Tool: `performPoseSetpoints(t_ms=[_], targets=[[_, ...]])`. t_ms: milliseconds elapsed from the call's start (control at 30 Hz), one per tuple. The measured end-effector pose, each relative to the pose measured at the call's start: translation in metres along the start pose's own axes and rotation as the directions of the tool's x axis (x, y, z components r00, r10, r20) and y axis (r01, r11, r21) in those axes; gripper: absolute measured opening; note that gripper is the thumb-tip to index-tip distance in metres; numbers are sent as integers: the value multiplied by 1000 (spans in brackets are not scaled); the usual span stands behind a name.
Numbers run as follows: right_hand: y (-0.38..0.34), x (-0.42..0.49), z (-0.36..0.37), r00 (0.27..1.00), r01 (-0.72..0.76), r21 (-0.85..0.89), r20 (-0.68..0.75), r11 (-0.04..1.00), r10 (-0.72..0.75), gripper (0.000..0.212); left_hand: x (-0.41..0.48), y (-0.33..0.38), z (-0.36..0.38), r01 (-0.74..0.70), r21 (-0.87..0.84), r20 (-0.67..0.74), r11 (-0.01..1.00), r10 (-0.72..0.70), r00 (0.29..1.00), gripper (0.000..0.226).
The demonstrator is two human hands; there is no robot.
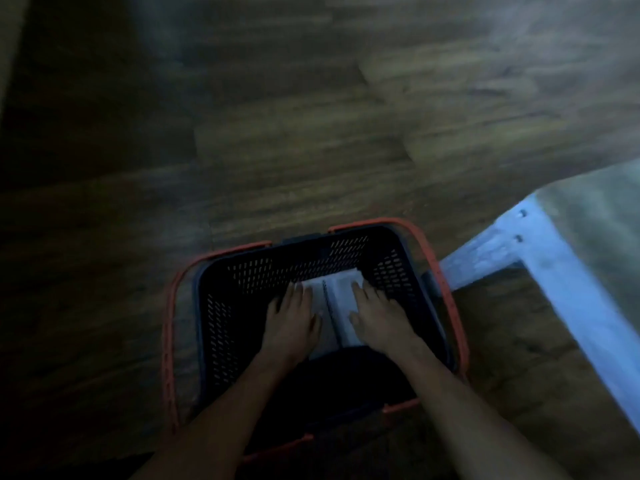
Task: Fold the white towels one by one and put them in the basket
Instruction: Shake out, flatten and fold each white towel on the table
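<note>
A dark perforated basket with orange handles stands on the wooden floor at the lower middle. Folded white towels lie inside it, toward its far right corner. My left hand lies flat on the left part of the towels with fingers straight. My right hand lies flat on the right part in the same way. Both forearms reach down into the basket. The frame is dim and blurred by motion.
A pale metal table frame with a leg and crossbar stands right of the basket, its top edge running to the lower right. Wooden plank floor stretches beyond and left of the basket.
</note>
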State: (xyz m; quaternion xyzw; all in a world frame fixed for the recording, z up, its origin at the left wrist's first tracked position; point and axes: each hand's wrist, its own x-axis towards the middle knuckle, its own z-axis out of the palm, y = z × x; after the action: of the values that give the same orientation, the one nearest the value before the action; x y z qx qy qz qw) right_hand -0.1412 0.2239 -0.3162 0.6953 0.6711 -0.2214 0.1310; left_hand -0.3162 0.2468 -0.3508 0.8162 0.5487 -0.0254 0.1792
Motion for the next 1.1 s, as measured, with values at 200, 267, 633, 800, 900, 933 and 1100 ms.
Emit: performPoseSetpoints(t_ms=[200,267,633,800,900,933,1100], targets=[[-16,-86,-102,976,-4,61,-217,998,17,39,-28,26,-129,-149,-17,-204,989,142,969,52],[-21,-122,-136,945,-17,90,-324,996,45,38,-42,40,-175,-197,16,-260,980,195,946,43],[-18,-318,-218,800,-162,265,-529,951,284,33,-157,142,-306,-439,145,-290,887,462,838,34],[10,-393,-207,749,-287,313,-516,905,416,37,-196,204,-313,-530,188,-239,827,561,792,33],[28,-427,-195,700,-363,341,-515,867,495,39,-210,237,-310,-600,191,-203,777,630,750,36],[34,-438,-189,675,-389,352,-520,851,524,39,-213,247,-308,-632,194,-186,750,661,727,36],[59,-492,-150,588,-496,387,-508,777,629,39,-228,299,-286,-763,159,-122,626,780,614,34]])
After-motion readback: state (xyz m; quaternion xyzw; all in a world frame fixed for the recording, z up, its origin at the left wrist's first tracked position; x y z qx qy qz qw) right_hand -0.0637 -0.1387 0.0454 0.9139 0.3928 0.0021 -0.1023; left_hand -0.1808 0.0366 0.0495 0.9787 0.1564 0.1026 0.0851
